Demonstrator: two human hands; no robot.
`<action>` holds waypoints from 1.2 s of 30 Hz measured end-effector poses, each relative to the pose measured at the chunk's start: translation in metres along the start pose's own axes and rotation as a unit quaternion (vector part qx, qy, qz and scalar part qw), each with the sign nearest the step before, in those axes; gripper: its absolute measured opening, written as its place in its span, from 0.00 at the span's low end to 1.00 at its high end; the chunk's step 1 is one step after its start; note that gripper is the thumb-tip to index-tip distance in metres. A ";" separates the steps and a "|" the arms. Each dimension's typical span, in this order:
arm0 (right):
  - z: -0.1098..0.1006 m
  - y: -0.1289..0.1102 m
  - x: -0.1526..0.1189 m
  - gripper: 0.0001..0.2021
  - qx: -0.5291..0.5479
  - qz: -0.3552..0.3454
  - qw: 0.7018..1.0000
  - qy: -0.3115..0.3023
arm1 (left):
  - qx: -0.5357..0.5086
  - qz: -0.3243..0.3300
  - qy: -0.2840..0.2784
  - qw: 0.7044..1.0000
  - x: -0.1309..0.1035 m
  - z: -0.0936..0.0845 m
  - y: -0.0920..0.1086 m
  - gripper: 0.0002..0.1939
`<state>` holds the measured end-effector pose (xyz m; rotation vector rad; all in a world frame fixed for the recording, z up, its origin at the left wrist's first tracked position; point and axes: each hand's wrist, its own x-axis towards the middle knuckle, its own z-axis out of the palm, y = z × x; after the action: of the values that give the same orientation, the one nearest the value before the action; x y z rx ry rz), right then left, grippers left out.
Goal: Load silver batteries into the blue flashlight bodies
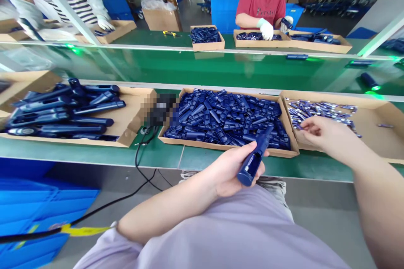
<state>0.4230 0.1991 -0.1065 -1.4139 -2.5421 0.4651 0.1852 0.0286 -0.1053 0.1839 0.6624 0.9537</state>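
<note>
My left hand is wrapped round a dark blue tube-shaped housing, tilted, with an open slot along its upper side. Inside the slot something small and light-coloured shows. At the carton tray on the right, my right hand has its fingertips pinched together over a pile of small slim purple-and-silver pieces; what lies between the fingertips is too small to make out. Between my hands and beyond them, a carton tray is heaped with small dark blue plastic parts.
Larger dark blue housings fill a carton tray at left. A black device with cables stands beside it. A conveyor runs behind the trays, carrying blue tubes at right. Two gloved co-workers sit across it. Blue bins stand lower left.
</note>
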 end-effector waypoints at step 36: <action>-0.001 -0.007 -0.009 0.13 0.110 -0.083 0.989 0.052 | -0.013 -0.016 -0.006 1.000 -0.005 -0.003 0.006 0.23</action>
<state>0.4219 0.1883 -0.1029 -1.1109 -2.4134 0.6029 0.1767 0.0275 -0.1026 0.1557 0.6392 0.9298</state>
